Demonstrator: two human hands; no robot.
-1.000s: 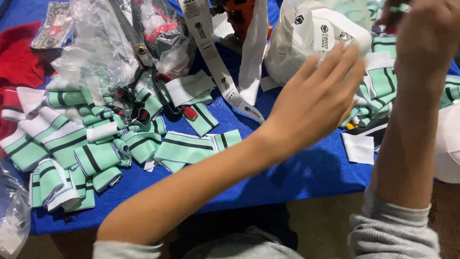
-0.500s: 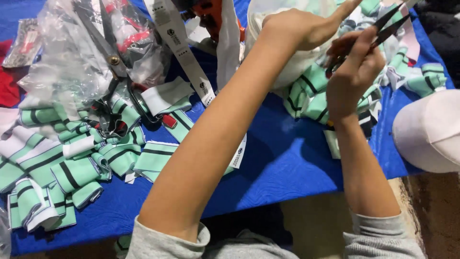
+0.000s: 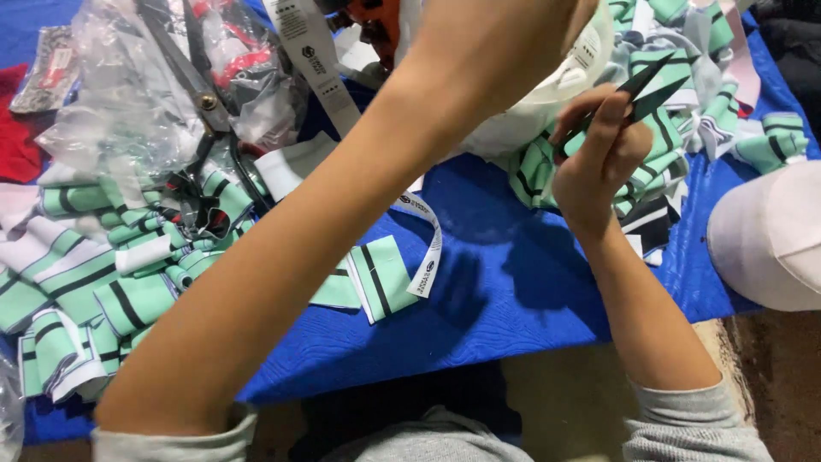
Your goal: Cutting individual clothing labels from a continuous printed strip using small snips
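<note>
Head view: clear plastic bags (image 3: 128,103) lie top left, a white label strip (image 3: 428,248) trails on the blue counter (image 3: 513,299); right hand (image 3: 599,162) grips dark pointed snips (image 3: 650,85); left hand's grip cannot be told.

**Counted on the blue cloth**

Two bare forearms are seen reaching over one blue cloth (image 3: 479,299). One pair of small black snips (image 3: 643,85) is gripped in the right hand (image 3: 599,162); one pair of large scissors (image 3: 201,103) is laid on one heap of clear plastic bags (image 3: 111,111). One white cap (image 3: 547,94) is partly hidden, and one pale cap (image 3: 770,239) is seen at the right edge. Two piles of green striped fabric pieces (image 3: 94,282) are spread, too many to be counted. One white printed tape (image 3: 428,248) is draped across.
</note>
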